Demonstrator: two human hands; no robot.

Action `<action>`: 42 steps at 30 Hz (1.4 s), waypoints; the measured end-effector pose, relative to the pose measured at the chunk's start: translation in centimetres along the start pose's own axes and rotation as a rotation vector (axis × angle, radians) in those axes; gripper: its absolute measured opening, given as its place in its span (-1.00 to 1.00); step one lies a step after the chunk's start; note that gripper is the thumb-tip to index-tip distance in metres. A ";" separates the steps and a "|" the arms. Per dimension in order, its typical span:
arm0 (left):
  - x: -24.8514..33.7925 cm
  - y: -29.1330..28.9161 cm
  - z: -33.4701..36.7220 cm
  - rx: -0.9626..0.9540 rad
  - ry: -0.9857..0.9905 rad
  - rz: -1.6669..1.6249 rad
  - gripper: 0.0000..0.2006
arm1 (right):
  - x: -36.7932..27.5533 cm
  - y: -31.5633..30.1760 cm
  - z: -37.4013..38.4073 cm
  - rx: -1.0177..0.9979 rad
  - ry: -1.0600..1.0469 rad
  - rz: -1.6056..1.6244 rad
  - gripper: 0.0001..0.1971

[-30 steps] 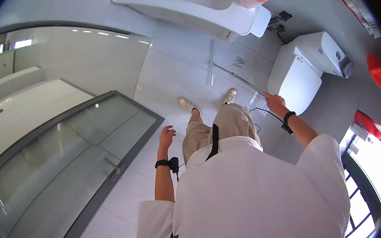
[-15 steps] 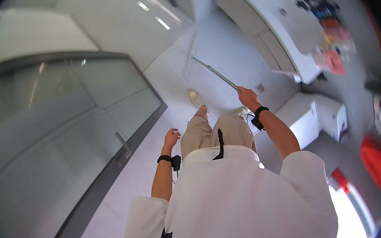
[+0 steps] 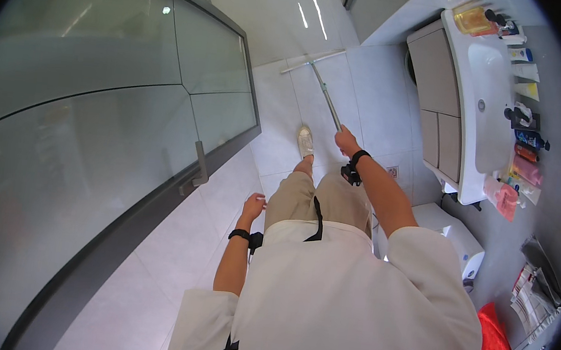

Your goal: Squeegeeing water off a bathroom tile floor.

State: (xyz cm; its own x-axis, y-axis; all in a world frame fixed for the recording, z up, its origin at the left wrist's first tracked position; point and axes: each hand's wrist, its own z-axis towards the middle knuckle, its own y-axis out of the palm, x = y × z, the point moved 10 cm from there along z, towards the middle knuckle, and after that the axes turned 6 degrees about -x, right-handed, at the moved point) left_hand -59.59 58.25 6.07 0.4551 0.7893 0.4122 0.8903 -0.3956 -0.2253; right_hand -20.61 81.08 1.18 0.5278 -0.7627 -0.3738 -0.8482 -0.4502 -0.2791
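Observation:
My right hand (image 3: 347,141) is closed round the end of the pole of a floor squeegee (image 3: 331,105). From that hand the pole slopes ahead and to the left, ending in a long thin crossbar that lies on the pale tiles near the foot of the wall. My left hand (image 3: 254,206) hangs beside my left thigh, fingers loosely bent and partly apart, with nothing visible in it. Black straps with small devices circle both wrists. A light shoe (image 3: 306,140) on my left foot stands on the floor behind the crossbar.
A dark-framed glass door (image 3: 119,129) with a metal handle (image 3: 200,166) fills the left side. To the right are a vanity cabinet (image 3: 435,89), a washbasin (image 3: 485,94) lined with several bottles and tubes, a white toilet (image 3: 457,236) and a red cloth (image 3: 493,341). A floor drain (image 3: 392,171) lies nearby.
My view has turned, bringing the washbasin further in and the glass door higher. The crossbar has swung from nearly lengthwise to crosswise. My right hand keeps its hold on the pole.

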 end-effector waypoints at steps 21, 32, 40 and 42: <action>24.5 24.8 4.3 -0.443 0.349 0.581 -0.71 | 66.8 -0.2 -29.1 0.359 0.418 0.082 -0.70; 40.4 30.4 3.4 -0.493 0.559 0.864 -0.72 | 50.3 -8.5 -34.3 0.527 0.207 0.304 -0.63; 43.6 19.3 11.8 -0.426 0.493 0.905 -0.61 | 32.6 -19.4 -19.5 0.526 0.144 0.244 -0.67; 46.0 12.6 15.3 -0.357 0.598 0.948 -0.57 | 24.2 -22.1 -14.8 0.459 0.115 0.222 -0.65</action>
State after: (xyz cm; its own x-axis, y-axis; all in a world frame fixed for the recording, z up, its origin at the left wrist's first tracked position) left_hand -27.70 96.76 8.72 0.7877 -0.1998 0.5828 0.1026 -0.8902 -0.4438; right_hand 10.20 65.72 11.36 0.3074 -0.8742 -0.3760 -0.8185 -0.0413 -0.5731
